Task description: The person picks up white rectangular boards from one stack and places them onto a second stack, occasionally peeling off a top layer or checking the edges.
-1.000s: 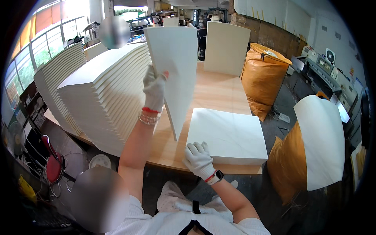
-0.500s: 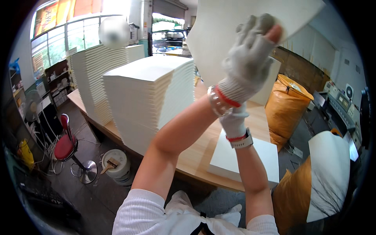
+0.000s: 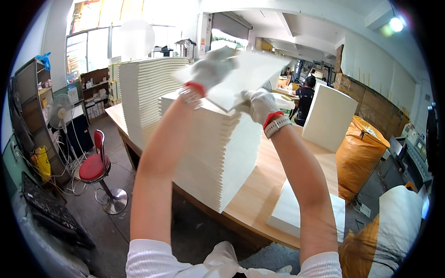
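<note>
Both gloved hands gripped one white sheet (image 3: 250, 76) flat, left hand (image 3: 211, 69) at its near-left edge, right hand (image 3: 260, 104) under the front edge, held just above the tall stack (image 3: 218, 153) (likely squaring it to the pile) on the wooden table (image 3: 259, 194)

Orange sack (image 3: 360, 153): bulging, right of table. Second orange sack (image 3: 371, 250): lower right. Yellow package (image 3: 41, 162): left, by shelving.
</note>
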A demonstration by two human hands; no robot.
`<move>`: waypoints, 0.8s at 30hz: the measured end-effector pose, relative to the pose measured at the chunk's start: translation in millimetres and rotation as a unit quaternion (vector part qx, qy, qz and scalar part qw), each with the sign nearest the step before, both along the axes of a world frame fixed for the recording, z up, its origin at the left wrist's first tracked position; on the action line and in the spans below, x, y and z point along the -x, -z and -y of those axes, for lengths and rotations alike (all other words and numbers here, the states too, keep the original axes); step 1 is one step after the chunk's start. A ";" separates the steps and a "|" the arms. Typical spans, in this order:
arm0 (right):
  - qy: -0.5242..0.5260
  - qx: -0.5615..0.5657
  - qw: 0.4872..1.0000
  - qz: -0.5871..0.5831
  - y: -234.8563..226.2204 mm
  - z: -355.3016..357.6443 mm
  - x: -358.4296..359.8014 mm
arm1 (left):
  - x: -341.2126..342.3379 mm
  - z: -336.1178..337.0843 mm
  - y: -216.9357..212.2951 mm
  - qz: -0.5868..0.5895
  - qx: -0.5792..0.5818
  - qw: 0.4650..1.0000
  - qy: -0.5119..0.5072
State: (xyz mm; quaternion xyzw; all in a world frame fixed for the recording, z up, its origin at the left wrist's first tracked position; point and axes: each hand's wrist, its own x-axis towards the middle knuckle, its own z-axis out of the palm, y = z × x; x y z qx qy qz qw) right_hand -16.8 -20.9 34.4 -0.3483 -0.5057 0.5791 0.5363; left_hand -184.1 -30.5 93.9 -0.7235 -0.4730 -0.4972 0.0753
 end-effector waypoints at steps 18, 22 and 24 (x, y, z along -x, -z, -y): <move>0.092 -0.415 0.656 0.623 4.1 75.6 23.0 | 252.1 -25.0 133.8 0.270 0.134 0.944 0.131; 0.091 -0.496 0.577 0.642 15.7 72.9 23.9 | 261.5 -30.3 135.0 0.293 0.140 0.941 0.095; 0.086 -0.526 0.535 0.656 21.9 66.3 22.8 | 254.5 -19.9 130.8 0.291 0.138 0.943 0.083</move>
